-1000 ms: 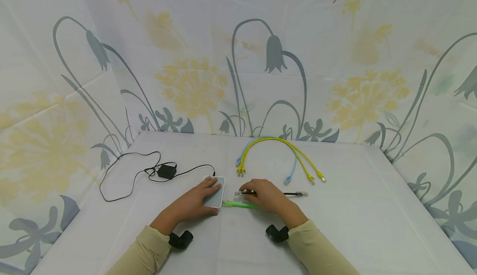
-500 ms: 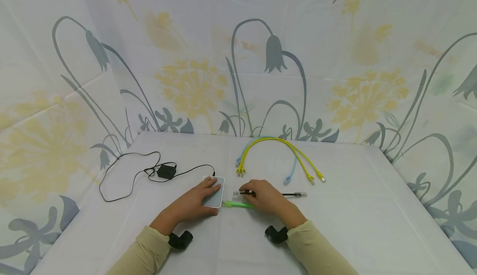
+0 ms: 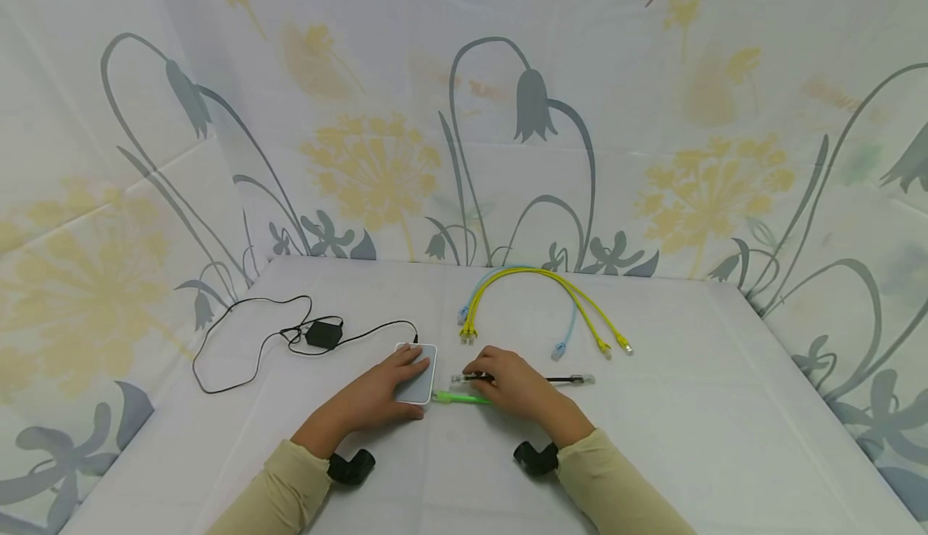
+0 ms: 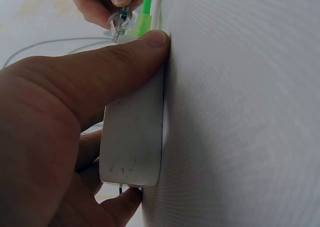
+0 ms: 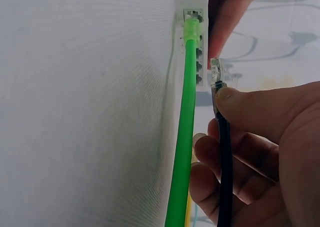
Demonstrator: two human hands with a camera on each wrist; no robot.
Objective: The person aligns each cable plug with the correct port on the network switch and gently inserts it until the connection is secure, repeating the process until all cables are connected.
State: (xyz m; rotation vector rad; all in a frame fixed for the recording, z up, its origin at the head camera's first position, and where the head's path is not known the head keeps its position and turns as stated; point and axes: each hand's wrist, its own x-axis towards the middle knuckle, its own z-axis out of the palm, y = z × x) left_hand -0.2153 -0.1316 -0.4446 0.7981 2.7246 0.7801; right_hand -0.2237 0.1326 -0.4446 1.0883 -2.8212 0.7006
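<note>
My left hand [image 3: 373, 394] grips a small white network switch [image 3: 422, 386], thumb along its near side and fingers over its top and far side. A green network cable [image 5: 184, 127] is plugged into the end port of the switch's right side; several other ports [image 5: 198, 67] show beside it. Between thumb and fingers, my right hand [image 3: 516, 386] pinches a black network cable [image 5: 225, 157] just behind its clear plug [image 5: 216, 73]. That plug points at the switch, a short gap away in the head view. The black cable's other plug [image 3: 582, 379] sticks out right of the hand.
A black power adapter [image 3: 324, 333] with a looped thin cord lies at left, its lead running to the switch's far side. Yellow network cables [image 3: 536, 270] and a light-blue one [image 3: 560, 350] lie curved behind the right hand. A flowered curtain [image 3: 377, 116] closes off the back.
My right hand has shifted slightly left with the black network cable, bringing its plug a little closer to the switch. My left hand and the switch have stayed in place.
</note>
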